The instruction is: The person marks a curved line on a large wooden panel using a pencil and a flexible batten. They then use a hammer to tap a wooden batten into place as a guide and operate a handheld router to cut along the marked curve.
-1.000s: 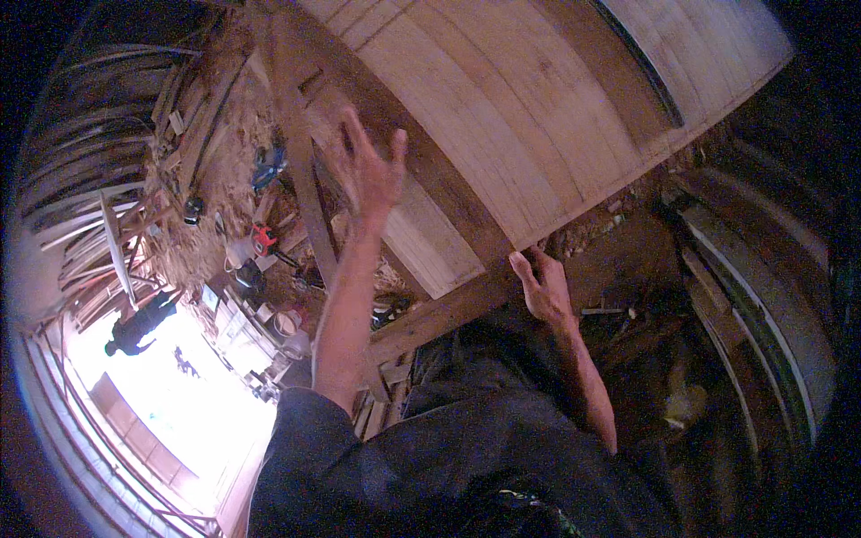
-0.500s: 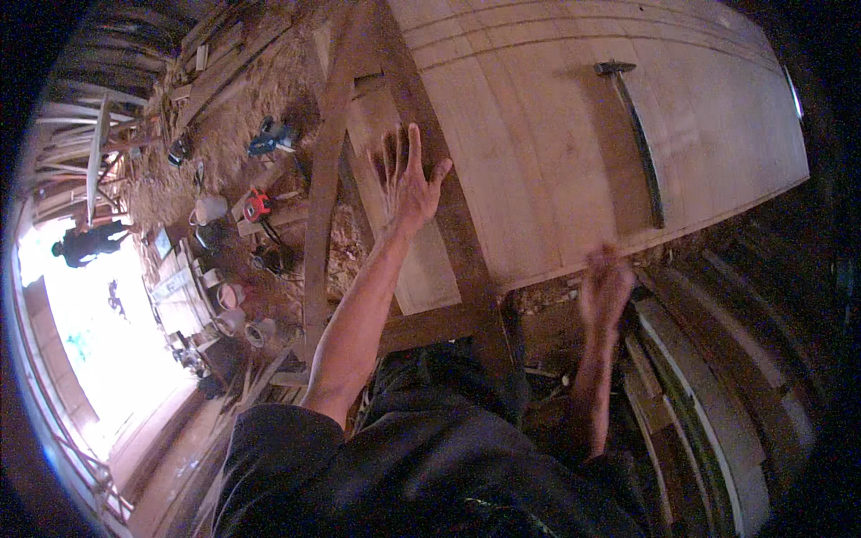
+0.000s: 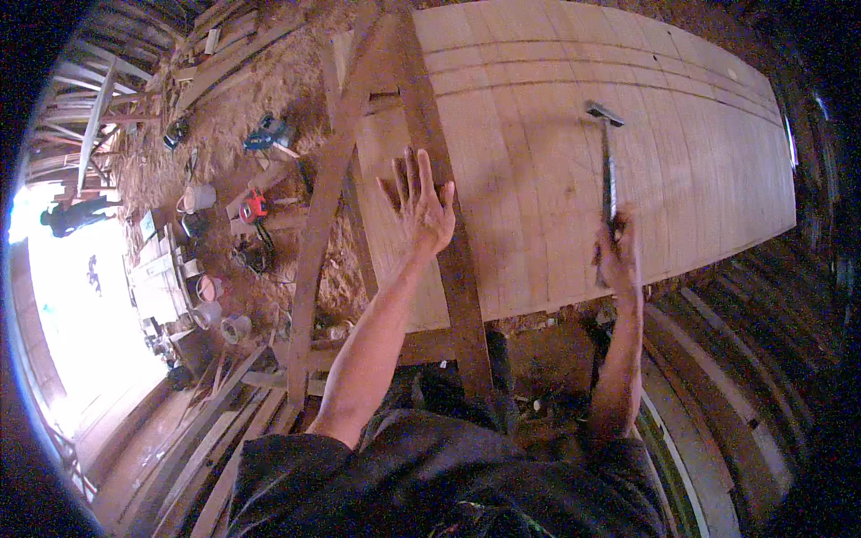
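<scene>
My left hand (image 3: 421,213) is open, its fingers spread over a dark wooden beam (image 3: 464,296) and the pale plank beside it. Whether the palm presses on the wood or hovers just over it, I cannot tell. My right hand (image 3: 621,255) is closed around the lower handle of a hammer (image 3: 610,161). The hammer's head points away from me, above a broad panel of pale boards (image 3: 538,197) with several dark lines across its far part. Whether the head touches the panel is unclear.
A second dark beam (image 3: 316,251) slants to the left of my hand. Wood shavings cover the ground there, with a red tool (image 3: 253,208), a blue power tool (image 3: 267,134) and buckets (image 3: 209,288). Long timbers (image 3: 708,359) lie at the right. A person (image 3: 79,215) stands by the bright opening.
My right hand has moved forward and taken hold of the hammer, which was lying on the panel. The hammer has shifted left and turned more upright in view. My left hand stays spread.
</scene>
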Available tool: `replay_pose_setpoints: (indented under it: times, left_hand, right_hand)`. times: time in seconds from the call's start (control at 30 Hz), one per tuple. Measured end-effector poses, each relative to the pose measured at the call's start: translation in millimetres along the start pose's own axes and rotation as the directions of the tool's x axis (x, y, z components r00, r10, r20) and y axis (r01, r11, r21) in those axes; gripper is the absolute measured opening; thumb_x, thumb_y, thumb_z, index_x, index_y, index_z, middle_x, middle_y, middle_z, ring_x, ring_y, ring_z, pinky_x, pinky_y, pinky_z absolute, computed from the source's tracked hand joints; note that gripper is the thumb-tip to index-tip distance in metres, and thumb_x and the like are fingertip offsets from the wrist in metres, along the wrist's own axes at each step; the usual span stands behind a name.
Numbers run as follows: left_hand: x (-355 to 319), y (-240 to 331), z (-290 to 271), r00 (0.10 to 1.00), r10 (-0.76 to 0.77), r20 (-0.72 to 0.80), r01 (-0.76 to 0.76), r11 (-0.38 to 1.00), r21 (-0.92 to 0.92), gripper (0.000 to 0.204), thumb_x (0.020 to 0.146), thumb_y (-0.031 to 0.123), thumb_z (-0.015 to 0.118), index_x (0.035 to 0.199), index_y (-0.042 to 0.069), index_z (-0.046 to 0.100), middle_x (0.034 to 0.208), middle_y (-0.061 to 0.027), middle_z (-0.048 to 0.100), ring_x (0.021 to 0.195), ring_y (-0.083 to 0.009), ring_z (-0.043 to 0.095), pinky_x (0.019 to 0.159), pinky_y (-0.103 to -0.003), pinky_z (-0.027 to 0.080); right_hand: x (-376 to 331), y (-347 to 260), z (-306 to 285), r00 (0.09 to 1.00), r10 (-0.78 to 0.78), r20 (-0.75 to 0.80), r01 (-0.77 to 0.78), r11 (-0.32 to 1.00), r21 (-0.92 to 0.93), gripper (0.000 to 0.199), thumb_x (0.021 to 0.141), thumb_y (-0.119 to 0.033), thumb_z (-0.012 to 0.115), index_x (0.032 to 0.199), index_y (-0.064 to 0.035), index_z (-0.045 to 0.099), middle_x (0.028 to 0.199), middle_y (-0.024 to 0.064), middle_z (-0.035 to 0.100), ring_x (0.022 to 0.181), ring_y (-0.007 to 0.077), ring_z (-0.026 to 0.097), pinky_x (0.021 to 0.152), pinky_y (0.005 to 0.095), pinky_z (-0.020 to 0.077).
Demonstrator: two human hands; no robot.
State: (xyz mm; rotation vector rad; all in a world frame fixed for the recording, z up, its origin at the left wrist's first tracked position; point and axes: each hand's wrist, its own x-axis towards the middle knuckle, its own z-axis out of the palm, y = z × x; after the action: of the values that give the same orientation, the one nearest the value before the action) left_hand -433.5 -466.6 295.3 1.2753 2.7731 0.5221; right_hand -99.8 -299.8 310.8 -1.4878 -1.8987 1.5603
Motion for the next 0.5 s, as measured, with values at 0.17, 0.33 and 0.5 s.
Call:
replay_pose_setpoints:
  times: [0.17, 0.33, 0.5]
  left_hand:
    - [0.4, 13.7, -5.6, 0.999, -0.024, -0.031, 0.022, 0.998, -0.065, 0.072, 0.103, 0.041, 0.047, 0.161, 0.007, 0.022, 0.166, -0.0189, 0.025, 0.154, -0.0416, 0.017, 0.122, -0.063, 0.000]
    - [4.0, 9.4, -16.9, 1.000, 0.018, -0.020, -0.019, 0.999, -0.047, 0.076, 0.101, 0.044, 0.050, 0.161, 0.006, 0.023, 0.165, -0.0200, 0.027, 0.154, -0.0415, 0.018, 0.123, -0.063, 0.000]
    - [5.9, 19.1, -15.8, 0.996, -0.037, -0.087, 0.020, 0.982, -0.185, 0.088, 0.095, 0.056, 0.056, 0.161, 0.008, 0.023, 0.165, -0.0197, 0.027, 0.154, -0.0386, 0.019, 0.123, -0.061, 0.000]
  right_hand:
    - [-57.5, -108.4, 94.4, 0.987, 0.010, 0.162, -0.048, 0.971, 0.236, 0.046, 0.100, -0.017, 0.063, 0.138, -0.0105, 0.038, 0.085, 0.0001, 0.054, 0.059, 0.0089, 0.050, 0.046, 0.0272, 0.0440]
    - [-60.7, -134.4, 162.0, 0.912, -0.223, 0.345, 0.163, 0.967, 0.195, 0.053, 0.098, -0.012, 0.063, 0.144, -0.0073, 0.037, 0.101, 0.0081, 0.061, 0.064, 0.0107, 0.052, 0.054, 0.0296, 0.0472]
    - [-55.6, -180.3, 174.6, 0.835, -0.212, 0.508, 0.097, 0.965, 0.244, 0.086, 0.096, -0.008, 0.061, 0.152, -0.0016, -0.004, 0.141, 0.0258, 0.048, 0.113, 0.0367, 0.051, 0.094, 0.0425, 0.0450]
